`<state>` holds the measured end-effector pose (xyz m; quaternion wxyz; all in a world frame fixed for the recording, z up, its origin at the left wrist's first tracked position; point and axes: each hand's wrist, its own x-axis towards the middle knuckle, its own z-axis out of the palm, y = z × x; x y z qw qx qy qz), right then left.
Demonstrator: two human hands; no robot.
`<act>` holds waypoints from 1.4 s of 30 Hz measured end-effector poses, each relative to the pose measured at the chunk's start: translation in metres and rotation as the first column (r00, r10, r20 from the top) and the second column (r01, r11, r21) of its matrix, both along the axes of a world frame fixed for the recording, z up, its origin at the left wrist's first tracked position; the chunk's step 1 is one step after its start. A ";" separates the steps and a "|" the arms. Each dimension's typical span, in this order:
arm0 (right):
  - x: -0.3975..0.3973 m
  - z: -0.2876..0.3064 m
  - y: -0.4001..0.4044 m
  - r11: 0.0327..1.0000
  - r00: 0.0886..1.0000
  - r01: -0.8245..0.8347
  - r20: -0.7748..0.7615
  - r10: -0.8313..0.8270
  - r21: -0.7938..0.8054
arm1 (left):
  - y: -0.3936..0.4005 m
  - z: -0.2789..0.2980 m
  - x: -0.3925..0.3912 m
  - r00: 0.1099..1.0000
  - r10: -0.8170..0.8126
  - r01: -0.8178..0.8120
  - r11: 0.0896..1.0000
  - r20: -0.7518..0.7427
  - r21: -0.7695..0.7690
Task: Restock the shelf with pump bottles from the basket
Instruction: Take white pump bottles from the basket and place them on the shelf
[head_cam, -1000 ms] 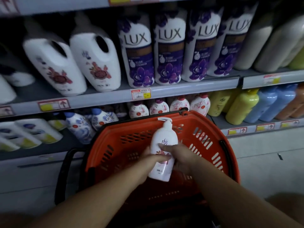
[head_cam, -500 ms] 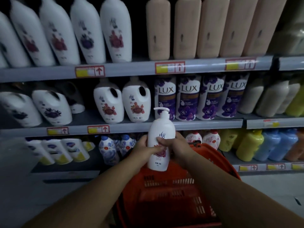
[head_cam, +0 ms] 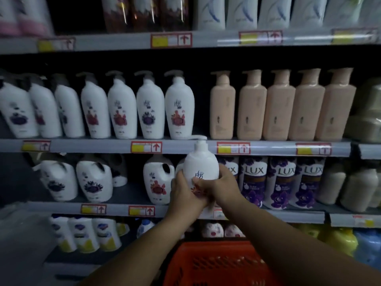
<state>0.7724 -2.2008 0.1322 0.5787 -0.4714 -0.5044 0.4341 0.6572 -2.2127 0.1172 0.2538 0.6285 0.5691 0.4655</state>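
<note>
Hands were both on it, left hand (head_cam: 184, 191) and right hand (head_cam: 219, 187) wrapped round the lower half of the white pump bottle (head_cam: 201, 164), held upright above the orange basket (head_cam: 216, 265), its pump head level with the shelf (head_cam: 82, 145) edge under the white bottles.

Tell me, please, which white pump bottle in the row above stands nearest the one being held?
The rightmost white pump bottle, with the red flower, beside the peach bottles. It stands just up and left of the held bottle, gripped by the left hand and right hand.
</note>
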 end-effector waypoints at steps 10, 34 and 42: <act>-0.046 0.126 0.054 0.974 0.989 -0.136 -0.029 0.143 0.180 | 0.052 0.104 -0.031 0.956 0.283 -0.294 0.906 0.081 0.306; -0.049 0.144 0.179 0.986 0.985 -0.070 0.167 0.044 0.154 | 0.130 0.143 -0.035 0.949 0.279 -0.314 0.882 0.145 0.352; -0.042 0.144 0.192 0.994 0.994 -0.093 -0.058 0.090 -0.059 | 0.139 0.136 -0.024 0.948 0.299 -0.317 0.883 0.107 0.345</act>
